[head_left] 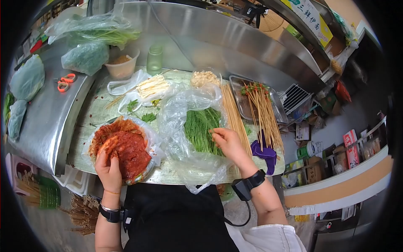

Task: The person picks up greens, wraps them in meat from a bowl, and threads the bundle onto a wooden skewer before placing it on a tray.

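Fine, feathery green fronds (200,130), densely bundled, lie in a clear plastic bag (171,113); the red chili paste (134,149) is thick and coarse in its lined bowl (137,179). The fronds sit between the hands, at the fingertips of the right hand (230,145); the paste lies beside the smeared left hand (108,169). Both hands reach forward, well apart, fingers curled; whether either grips anything, I cannot tell.

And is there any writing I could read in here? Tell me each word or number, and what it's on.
"三鲜伊面": on the printed panel at upper right; its smaller lettering is unreadable.
Red-and-white package, right side: marks too small to read.
Brown box nearby: marks too blurred.
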### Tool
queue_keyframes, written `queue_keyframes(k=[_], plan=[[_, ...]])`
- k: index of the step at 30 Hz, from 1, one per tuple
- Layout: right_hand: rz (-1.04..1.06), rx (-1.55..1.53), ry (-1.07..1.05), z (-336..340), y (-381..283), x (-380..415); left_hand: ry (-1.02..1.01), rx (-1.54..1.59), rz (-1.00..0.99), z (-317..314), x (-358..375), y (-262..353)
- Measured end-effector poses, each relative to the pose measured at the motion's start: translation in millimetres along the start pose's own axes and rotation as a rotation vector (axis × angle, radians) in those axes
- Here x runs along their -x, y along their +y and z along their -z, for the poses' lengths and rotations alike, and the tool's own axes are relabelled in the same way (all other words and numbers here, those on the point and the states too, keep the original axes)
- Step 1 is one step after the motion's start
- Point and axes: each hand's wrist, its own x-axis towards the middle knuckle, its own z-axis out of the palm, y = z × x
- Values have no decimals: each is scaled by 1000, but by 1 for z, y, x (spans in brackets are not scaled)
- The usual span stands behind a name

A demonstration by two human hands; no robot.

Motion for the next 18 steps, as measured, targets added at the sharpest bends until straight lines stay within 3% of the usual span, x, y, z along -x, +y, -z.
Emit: queue_keyframes(k=[5,7,9,10,13,15,18], plan=[[-54,99,-197,41,-38,5,44,41,14,-2,-1,0],[-19,65,-223,49,-64,10,-2,-152,-156,-4,-6,7],[18,22,-259,45,-79,13,-49,-151,-211,-8,-14,31],[105,32,-275,41,-84,12,-72,-226,-338,-11,-18,44],[268,45,-342,21,-109,10,-308,-222,-461,-25,-28,83],[425,198,-345,6,-126,12,-319,-352,-650,-39,-30,97],[539,203,-341,-12,-139,14,-339,-437,-726,-45,-32,84]])
